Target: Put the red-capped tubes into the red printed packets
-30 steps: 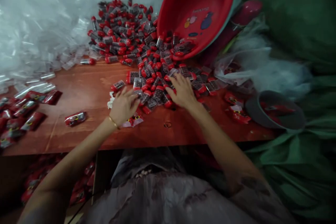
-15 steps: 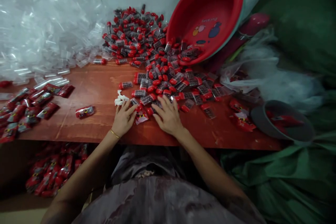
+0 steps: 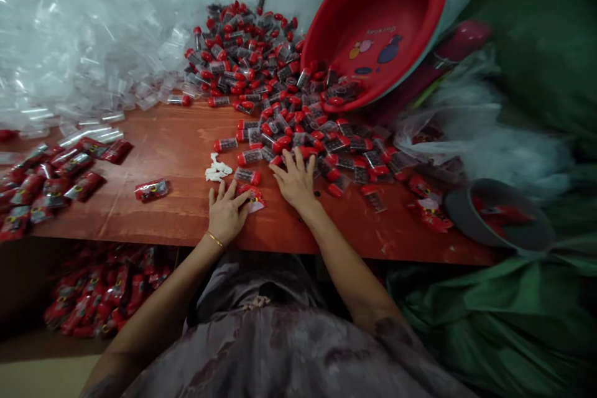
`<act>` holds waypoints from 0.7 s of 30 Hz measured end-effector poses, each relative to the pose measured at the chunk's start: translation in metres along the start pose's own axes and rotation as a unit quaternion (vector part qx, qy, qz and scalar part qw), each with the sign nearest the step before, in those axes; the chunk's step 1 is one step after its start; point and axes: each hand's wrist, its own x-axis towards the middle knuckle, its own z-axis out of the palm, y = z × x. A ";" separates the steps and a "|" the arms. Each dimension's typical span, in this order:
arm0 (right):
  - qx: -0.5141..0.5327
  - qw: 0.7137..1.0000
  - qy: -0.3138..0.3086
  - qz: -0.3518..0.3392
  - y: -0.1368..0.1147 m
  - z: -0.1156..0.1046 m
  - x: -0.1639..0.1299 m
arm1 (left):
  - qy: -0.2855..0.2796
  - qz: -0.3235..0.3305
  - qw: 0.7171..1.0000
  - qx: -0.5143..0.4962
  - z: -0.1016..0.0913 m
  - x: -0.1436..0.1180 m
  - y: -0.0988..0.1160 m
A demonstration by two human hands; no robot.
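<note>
My left hand (image 3: 227, 212) rests on the red-brown table with its fingers spread. Its fingertips touch or lie right beside a small red printed wrapper (image 3: 255, 200). Just past them is a capped clear tube (image 3: 247, 175) with dark contents, and a crumpled white scrap (image 3: 217, 168) lies to the left of it. My right hand (image 3: 296, 181) is open, fingers stretched out at the near edge of a heap of red-capped tubes (image 3: 280, 106). Its fingertips reach the tubes there; nothing is seen gripped in it.
A red basin (image 3: 382, 18) leans tilted behind the heap. Clear plastic tubes (image 3: 84, 43) are piled at back left. Filled red packets (image 3: 58, 193) lie at left, one packet (image 3: 152, 190) apart. A box of packets (image 3: 107, 292) sits below; a grey bowl (image 3: 499, 217) stands right.
My right hand has moved forward into the edge of the heap, away from my left hand. The left hand has shifted slightly nearer to me, and the wrapper lies a little further right.
</note>
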 end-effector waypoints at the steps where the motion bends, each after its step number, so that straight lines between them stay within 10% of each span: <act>1: -0.006 1.000 0.010 0.012 0.000 -0.002 -0.004 | 0.003 0.005 1.000 0.003 0.000 0.000 0.000; 9: 0.064 0.994 0.035 -0.075 -0.040 -0.007 -0.054 | 0.028 0.025 0.999 -0.023 0.004 0.003 0.001; 21: 0.340 0.924 0.023 0.174 -0.054 -0.011 -0.049 | 0.079 -0.007 0.992 -0.094 -0.003 0.001 0.016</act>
